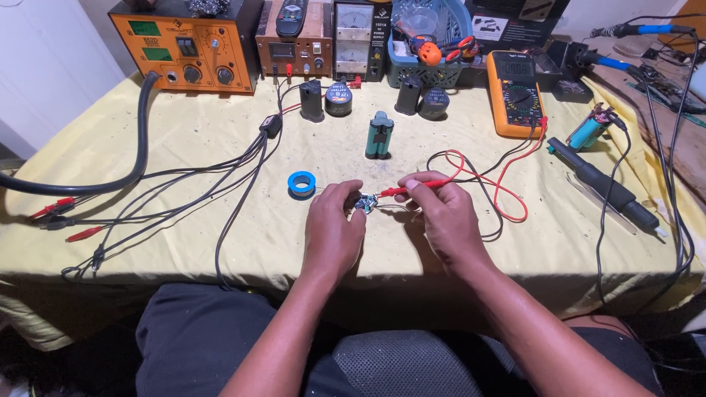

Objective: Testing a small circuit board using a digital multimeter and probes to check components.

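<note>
My left hand (334,224) rests on the yellow cloth and pinches a small blue circuit part (363,204) between its fingertips. My right hand (441,213) grips a red meter probe (412,188) whose tip touches that part. Red and black leads (507,176) run from the probe to an orange multimeter (516,92) at the back right. A blue tape roll (301,182) lies just left of my left hand. A teal battery pack (379,135) lies behind the hands.
An orange rework station (187,48), a wooden box unit (294,44), a power supply (357,37) and a basket of tools (426,40) line the back. Black caps and round parts (338,99) stand mid-table. A hot-air handle (607,187) lies right; clip leads (66,217) trail left.
</note>
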